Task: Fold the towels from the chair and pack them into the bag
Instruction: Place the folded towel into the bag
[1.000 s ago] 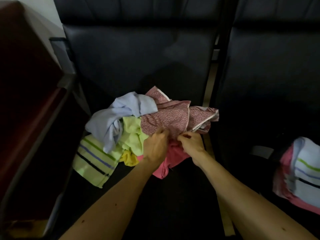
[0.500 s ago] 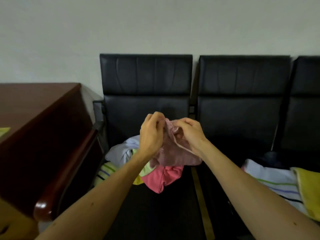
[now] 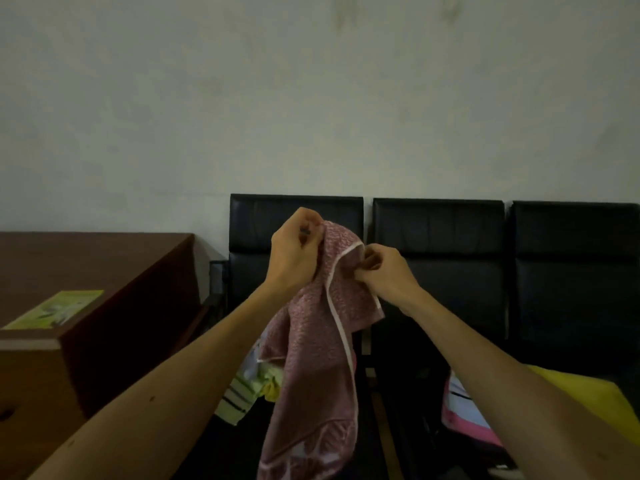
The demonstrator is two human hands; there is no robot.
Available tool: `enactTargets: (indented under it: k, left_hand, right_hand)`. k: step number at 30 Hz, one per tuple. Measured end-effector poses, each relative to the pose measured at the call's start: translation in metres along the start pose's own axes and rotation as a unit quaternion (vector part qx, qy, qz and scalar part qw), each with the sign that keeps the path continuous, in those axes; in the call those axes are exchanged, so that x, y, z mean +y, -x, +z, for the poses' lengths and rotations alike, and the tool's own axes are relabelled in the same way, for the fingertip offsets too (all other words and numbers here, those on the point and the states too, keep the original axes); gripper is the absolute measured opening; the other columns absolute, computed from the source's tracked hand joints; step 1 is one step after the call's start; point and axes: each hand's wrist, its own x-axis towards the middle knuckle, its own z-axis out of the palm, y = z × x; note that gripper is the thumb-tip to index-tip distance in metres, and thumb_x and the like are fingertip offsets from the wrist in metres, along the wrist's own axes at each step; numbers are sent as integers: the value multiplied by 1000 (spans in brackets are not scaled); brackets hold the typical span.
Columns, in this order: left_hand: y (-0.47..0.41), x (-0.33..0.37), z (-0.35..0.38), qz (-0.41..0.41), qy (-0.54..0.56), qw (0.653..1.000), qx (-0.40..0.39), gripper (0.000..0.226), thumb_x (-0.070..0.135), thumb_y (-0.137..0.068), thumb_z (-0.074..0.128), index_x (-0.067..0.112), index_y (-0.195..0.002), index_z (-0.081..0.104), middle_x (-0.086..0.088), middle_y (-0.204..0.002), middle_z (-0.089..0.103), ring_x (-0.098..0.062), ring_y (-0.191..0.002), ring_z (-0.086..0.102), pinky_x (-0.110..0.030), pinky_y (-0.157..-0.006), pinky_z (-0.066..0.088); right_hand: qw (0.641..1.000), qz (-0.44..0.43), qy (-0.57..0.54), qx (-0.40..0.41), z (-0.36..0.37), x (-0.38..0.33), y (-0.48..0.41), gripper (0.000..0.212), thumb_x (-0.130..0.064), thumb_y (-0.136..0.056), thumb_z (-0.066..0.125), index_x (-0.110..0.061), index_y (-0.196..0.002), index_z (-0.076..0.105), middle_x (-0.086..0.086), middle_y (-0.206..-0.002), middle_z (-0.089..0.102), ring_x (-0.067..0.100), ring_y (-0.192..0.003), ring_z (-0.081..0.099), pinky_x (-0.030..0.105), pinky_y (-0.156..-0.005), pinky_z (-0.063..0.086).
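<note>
A pink patterned towel (image 3: 311, 368) with a pale border hangs in the air in front of the left black chair (image 3: 294, 216). My left hand (image 3: 294, 247) pinches its top edge. My right hand (image 3: 384, 275) pinches the same border a little lower and to the right. The cloth drapes down between my forearms. Behind it on the chair seat lies a pile of towels (image 3: 242, 393), striped green and yellow, mostly hidden. On the middle seat, past my right forearm, lie folded pink and pale towels (image 3: 464, 414) and a yellow cloth (image 3: 581, 393). I cannot make out the bag.
A dark wooden desk (image 3: 104, 271) stands at the left, close to the left chair, with a green booklet (image 3: 55, 308) on it. Two more black chairs (image 3: 440, 271) continue the row to the right. A plain wall rises behind.
Both hands have lifted the pink towel off the pile and raised it higher; it now hangs loose at full length. My view has tilted up toward the wall.
</note>
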Motion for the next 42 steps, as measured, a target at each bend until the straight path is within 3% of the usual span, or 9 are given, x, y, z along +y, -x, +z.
enactTargets:
  k: [7,13,16,19,26,29,32,36,42]
  left_hand:
    - [18,57,-39,-23,12,999,30,4,18,-101,56,19,-100,60,3,-90,64,-17,-84,66,-38,-75,61]
    - [44,78,-75,-47,-63,997,-6,15,12,-97,60,19,-84,61,-3,-74,65,-27,-71,69,-43,-65,61]
    - [52,81,-93,-71,-115,985,-110,15,6,-93,62,16,-83,62,-7,-75,69,-26,-66,70,-40,-63,63]
    - [51,82,-108,-61,-236,947,-209,17,8,-89,68,22,-86,60,-2,-84,70,-14,-69,67,-24,-63,55]
    - [77,162,-103,23,-3,995,-98,35,46,-91,65,11,-89,64,-12,-68,69,-20,-56,65,-33,-51,53]
    - [89,175,-100,30,-46,990,-128,45,63,-84,63,20,-97,65,-9,-78,71,-13,-60,64,-31,-55,49]
    - [90,165,-100,34,-118,982,-141,31,41,-84,75,22,-105,61,4,-88,70,-6,-73,66,-21,-65,55]
    - [86,146,-104,8,-128,976,-176,15,21,-93,64,19,-108,64,3,-98,71,-11,-88,68,-36,-82,57]
    - [78,162,-107,-7,-12,992,-125,12,26,-96,63,17,-90,66,-1,-85,73,-15,-78,71,-33,-70,59]
  right_hand:
    - [987,10,15,-161,-4,-10,64,16,-4,-88,66,-10,-100,74,5,-100,74,20,-95,70,31,-86,57]
    - [982,4,-9,-189,-56,-67,102,30,-31,-96,63,-3,-100,71,11,-100,74,20,-85,70,29,-81,58]
    - [974,-71,158,-146,-79,-116,108,48,-45,-100,49,-7,-72,55,7,-70,58,16,-61,51,23,-53,39]
    - [947,-154,269,-77,-89,-157,116,50,-45,-104,40,-13,-67,50,2,-69,55,17,-63,51,27,-54,37]
    - [992,-106,23,-67,-81,-196,129,39,-27,-103,46,-4,-75,59,6,-53,55,12,-39,50,20,-38,38]
    - [996,-58,-61,-42,-73,-205,129,32,-27,-98,56,-2,-82,66,11,-61,62,16,-49,54,22,-41,39]
    - [993,-48,-98,-34,-72,-211,131,26,-28,-94,61,-5,-83,68,10,-66,66,13,-46,55,22,-41,38]
    - [990,-47,-130,26,-75,-211,133,20,-25,-92,64,-7,-81,64,6,-64,64,10,-41,53,20,-39,36]
    - [979,-156,32,125,-82,-182,130,45,-59,-86,63,-16,-98,55,-4,-92,60,13,-79,60,26,-67,48]
